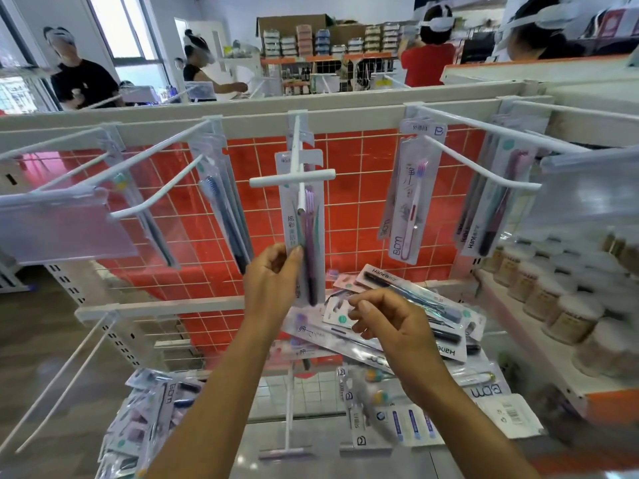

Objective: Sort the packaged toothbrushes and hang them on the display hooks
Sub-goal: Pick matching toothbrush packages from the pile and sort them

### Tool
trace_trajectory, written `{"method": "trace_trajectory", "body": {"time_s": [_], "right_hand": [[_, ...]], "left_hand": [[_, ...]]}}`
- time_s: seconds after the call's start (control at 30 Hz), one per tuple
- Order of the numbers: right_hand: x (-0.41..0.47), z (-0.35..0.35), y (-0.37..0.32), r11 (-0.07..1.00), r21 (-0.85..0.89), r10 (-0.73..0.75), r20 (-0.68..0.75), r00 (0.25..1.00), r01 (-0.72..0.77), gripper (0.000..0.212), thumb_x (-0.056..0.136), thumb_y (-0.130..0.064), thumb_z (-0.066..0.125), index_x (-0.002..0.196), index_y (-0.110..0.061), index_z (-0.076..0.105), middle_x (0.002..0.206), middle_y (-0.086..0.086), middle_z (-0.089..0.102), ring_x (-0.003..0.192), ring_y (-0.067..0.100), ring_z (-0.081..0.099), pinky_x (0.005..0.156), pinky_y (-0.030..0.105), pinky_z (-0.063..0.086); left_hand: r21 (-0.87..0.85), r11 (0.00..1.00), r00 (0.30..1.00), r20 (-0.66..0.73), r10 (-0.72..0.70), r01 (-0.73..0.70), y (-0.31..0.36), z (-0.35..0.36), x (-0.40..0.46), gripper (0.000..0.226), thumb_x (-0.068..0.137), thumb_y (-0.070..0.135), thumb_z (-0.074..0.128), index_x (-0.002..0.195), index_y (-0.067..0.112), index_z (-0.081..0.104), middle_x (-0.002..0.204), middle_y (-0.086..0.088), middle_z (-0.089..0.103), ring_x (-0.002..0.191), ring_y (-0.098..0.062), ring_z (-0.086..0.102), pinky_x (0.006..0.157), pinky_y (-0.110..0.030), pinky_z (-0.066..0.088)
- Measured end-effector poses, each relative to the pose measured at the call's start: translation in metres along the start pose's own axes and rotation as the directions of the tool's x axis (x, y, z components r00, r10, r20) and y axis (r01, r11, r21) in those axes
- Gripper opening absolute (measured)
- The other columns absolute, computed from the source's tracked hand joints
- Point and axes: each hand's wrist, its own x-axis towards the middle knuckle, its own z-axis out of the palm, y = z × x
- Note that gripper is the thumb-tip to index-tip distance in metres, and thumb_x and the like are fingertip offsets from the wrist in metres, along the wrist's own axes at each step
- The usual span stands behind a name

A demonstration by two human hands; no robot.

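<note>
Head view: left hand (273,278) has its grip closed on the lower edge of a purple toothbrush pack (304,226), which hangs upright on the centre display hook (298,167). Right hand (390,326) hovers with fingers loosely curled, grip holding nothing, above a loose pile of packs (397,326) on the shelf.

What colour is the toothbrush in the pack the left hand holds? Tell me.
Purple toothbrush, left hand; head view.
</note>
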Motion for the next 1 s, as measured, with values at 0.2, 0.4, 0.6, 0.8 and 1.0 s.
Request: {"method": "trace_trajectory", "body": {"time_s": [0.2, 0.4, 0.6, 0.8, 1.0], "right_hand": [[0.003, -0.011, 0.013, 0.997, -0.056, 0.062, 0.012, 0.998, -0.061, 0.013, 0.092, -0.013, 0.056, 0.091, -0.011, 0.069, 0.086, 0.008, 0.071, 0.073, 0.011, 0.064, 0.066, 0.021, 0.053], [0.008, -0.024, 0.023, 0.988, -0.133, 0.073, -0.022, 0.997, -0.075, 0.013, 0.092, -0.013, 0.057, 0.086, -0.013, 0.069, 0.077, 0.003, 0.070, 0.067, 0.007, 0.063, 0.061, 0.017, 0.050], [0.011, -0.035, 0.039, 0.977, -0.158, 0.140, -0.044, 0.989, -0.146, 0.015, 0.092, -0.014, 0.058, 0.083, -0.017, 0.069, 0.075, -0.001, 0.067, 0.064, 0.007, 0.060, 0.058, 0.017, 0.047], [0.011, -0.042, 0.052, 0.958, -0.240, 0.155, -0.034, 0.987, -0.159, 0.014, 0.090, -0.009, 0.061, 0.083, -0.018, 0.068, 0.080, 0.004, 0.069, 0.070, 0.009, 0.062, 0.063, 0.019, 0.049], [0.010, -0.047, 0.076, 0.833, -0.514, 0.228, -0.014, 0.974, -0.202, 0.014, 0.086, -0.010, 0.067, 0.091, -0.023, 0.066, 0.086, -0.004, 0.068, 0.081, 0.011, 0.063, 0.071, 0.014, 0.049]], "left_hand": [[0.003, 0.996, 0.996, 0.013, -0.084, 0.084, 0.000, 0.017, 0.052, 0.012, 0.097, 0.024, 0.054, 0.092, 0.021, 0.064, 0.088, 0.002, 0.064, 0.080, -0.012, 0.056, 0.069, -0.023, 0.045], [0.037, 0.993, 0.994, 0.009, -0.111, 0.110, -0.003, 0.023, 0.072, 0.010, 0.098, 0.025, 0.052, 0.094, 0.023, 0.062, 0.085, 0.008, 0.059, 0.074, -0.006, 0.049, 0.063, -0.018, 0.039], [0.094, 0.990, 0.994, -0.009, -0.107, 0.107, -0.012, 0.023, 0.074, 0.022, 0.097, 0.028, 0.053, 0.112, 0.017, 0.063, 0.103, 0.006, 0.062, 0.097, -0.016, 0.057, 0.076, -0.026, 0.045], [0.203, 0.963, 0.983, -0.089, -0.161, 0.176, -0.039, 0.014, 0.038, 0.051, 0.092, 0.024, 0.062, 0.139, 0.015, 0.044, 0.131, 0.001, 0.055, 0.116, -0.014, 0.053, 0.097, -0.029, 0.042], [0.325, 0.933, 0.988, -0.031, -0.152, 0.154, -0.069, 0.020, -0.016, 0.042, 0.091, 0.015, 0.061, 0.132, 0.016, 0.050, 0.132, -0.002, 0.054, 0.116, -0.015, 0.051, 0.101, -0.034, 0.044]]}}
